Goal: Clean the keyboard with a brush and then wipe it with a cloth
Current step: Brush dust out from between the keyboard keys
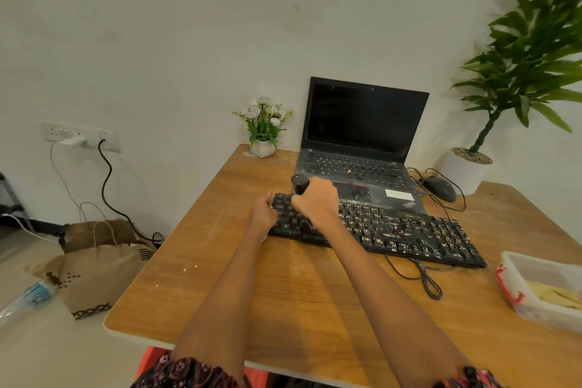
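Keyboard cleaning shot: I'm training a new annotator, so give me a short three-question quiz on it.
1. True or false: the right hand has its grip on a black brush at the left end of the keyboard.
2. What does the left hand do? A) steadies the keyboard's left edge B) holds the mouse C) lifts the laptop lid
3. Fill in: pale crumbs still cover the keys to the ____ of the brush.

Key: 1 true; 2 A; 3 right
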